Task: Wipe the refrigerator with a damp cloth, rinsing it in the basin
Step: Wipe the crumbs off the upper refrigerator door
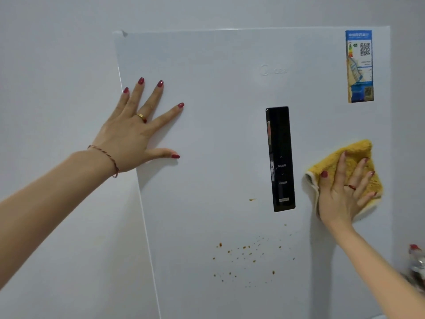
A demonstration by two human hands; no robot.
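Observation:
The white refrigerator door (218, 134) fills the view. My left hand (135, 130) lies flat on its upper left edge, fingers spread, holding nothing. My right hand (342, 192) presses a yellow cloth (351, 157) flat against the door, just right of the black control panel (280, 157). Brown spatter spots (243, 256) dot the door below the panel, and one small smear (252, 199) sits left of the panel's lower end. The basin is not in view.
A blue energy label (360, 65) is stuck at the door's top right corner. A plain white wall (57, 88) stands to the left of the refrigerator. A blurred shiny object with a red top (417, 261) shows at the right edge.

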